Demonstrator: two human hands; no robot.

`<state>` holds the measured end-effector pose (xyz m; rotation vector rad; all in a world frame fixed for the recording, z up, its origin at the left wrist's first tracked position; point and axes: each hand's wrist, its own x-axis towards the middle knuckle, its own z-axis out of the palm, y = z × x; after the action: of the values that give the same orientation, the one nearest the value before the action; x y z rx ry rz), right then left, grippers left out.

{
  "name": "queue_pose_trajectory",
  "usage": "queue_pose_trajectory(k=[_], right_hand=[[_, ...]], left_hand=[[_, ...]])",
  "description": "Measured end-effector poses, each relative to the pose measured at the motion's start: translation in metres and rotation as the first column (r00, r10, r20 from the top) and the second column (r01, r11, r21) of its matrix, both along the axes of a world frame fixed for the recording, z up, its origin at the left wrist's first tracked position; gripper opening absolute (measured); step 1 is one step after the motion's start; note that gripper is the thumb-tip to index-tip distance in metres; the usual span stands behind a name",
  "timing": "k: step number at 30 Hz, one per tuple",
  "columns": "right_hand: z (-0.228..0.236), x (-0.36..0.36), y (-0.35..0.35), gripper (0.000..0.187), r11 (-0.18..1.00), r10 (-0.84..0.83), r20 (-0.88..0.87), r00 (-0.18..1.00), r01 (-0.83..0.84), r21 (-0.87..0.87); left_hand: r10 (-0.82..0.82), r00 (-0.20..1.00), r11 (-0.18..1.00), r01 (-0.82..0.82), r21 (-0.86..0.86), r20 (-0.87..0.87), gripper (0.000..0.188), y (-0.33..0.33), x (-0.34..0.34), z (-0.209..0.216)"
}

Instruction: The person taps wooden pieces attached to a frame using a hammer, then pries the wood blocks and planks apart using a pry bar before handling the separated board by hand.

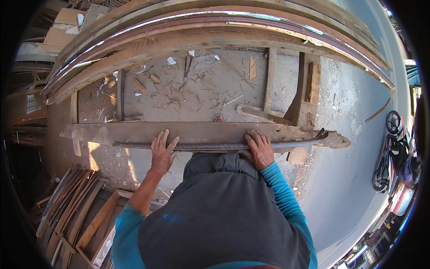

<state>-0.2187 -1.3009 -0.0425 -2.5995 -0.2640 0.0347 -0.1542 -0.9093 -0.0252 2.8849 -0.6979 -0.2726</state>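
Note:
A long weathered plank [201, 130] lies crosswise in front of my body, its right end ragged and broken. Along its near edge rests a dark crowbar [210, 146], a ribbed steel bar with a curved, forked tip at the right. My left hand [163, 151] lies over the plank and the bar with fingers spread. To the right, my right hand [259, 150] also rests across bar and plank, fingers apart and pointing away from me. Part of the bar is hidden under both hands.
Long boards [179, 40] are stacked on timber supports beyond the plank. Wood splinters [179, 92] litter the ground between. A thick upright-looking timber [307, 98] stands right of centre. Curved wood scraps [67, 210] and a wooden frame [96, 224] lie lower left. A motorcycle [390, 154] is parked far right.

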Motion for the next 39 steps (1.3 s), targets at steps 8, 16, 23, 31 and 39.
queue_pose_trajectory(k=[8,16,23,31,39], right_hand=[[-0.005,-0.010,0.006,0.046,0.993,-0.010,0.061,0.998,0.017,-0.114],[0.005,-0.007,0.003,0.047,0.992,-0.045,0.031,0.998,0.049,-0.119],[0.037,0.057,0.004,0.043,0.983,-0.127,0.101,0.987,0.139,-0.119],[0.139,0.265,0.068,0.032,0.958,-0.204,0.327,0.923,0.257,-0.127],[0.130,0.439,0.068,0.023,0.865,0.047,0.318,0.947,0.120,-0.487]], left_hand=[[-0.030,0.995,0.960,0.002,-0.278,-0.095,0.048,0.020,0.019,0.003],[-0.231,0.967,0.921,0.181,-0.344,-0.111,0.040,0.021,0.053,0.023],[-0.270,0.948,0.913,0.307,-0.270,0.166,0.039,0.004,0.161,0.082],[0.308,0.768,0.605,0.298,-0.738,0.562,0.030,-0.031,0.270,0.181],[0.200,0.957,0.821,-0.046,-0.569,0.211,0.044,-0.015,0.154,0.057]])
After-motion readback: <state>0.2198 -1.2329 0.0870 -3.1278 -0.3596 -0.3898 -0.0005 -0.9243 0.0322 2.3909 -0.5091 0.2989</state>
